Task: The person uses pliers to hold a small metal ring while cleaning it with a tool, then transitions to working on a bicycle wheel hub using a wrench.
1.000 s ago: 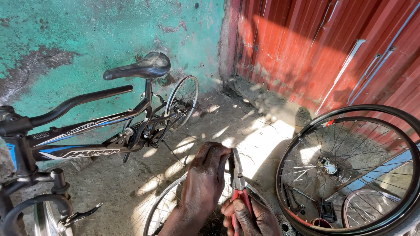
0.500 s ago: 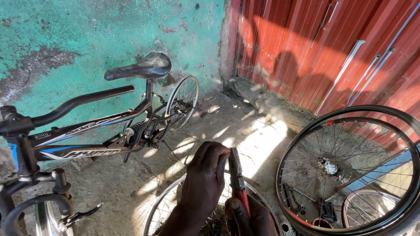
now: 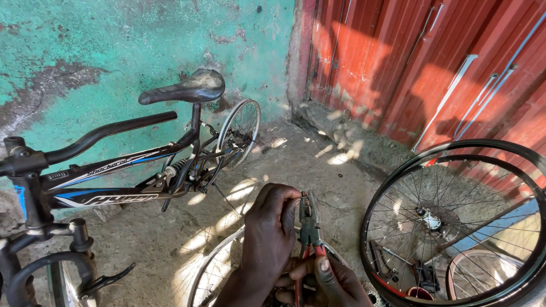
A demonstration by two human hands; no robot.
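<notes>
Our right hand [image 3: 327, 281] grips red-handled steel pliers [image 3: 310, 227]; our left hand [image 3: 270, 227] steadies their jaws. Slipping toward 12 o'clock risks pinching fingers.

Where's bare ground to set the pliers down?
Bare concrete lies between the parked bicycle and the upright wheel, up to the rubble strip by the red wall. It is crowded near the hands, over the flat rim, and inside the upright wheel.

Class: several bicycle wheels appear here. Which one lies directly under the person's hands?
The bare silver rim lying flat on the ground beneath the left hand; the black-tyred wheel stands right, another stays mounted on the bicycle.
</notes>
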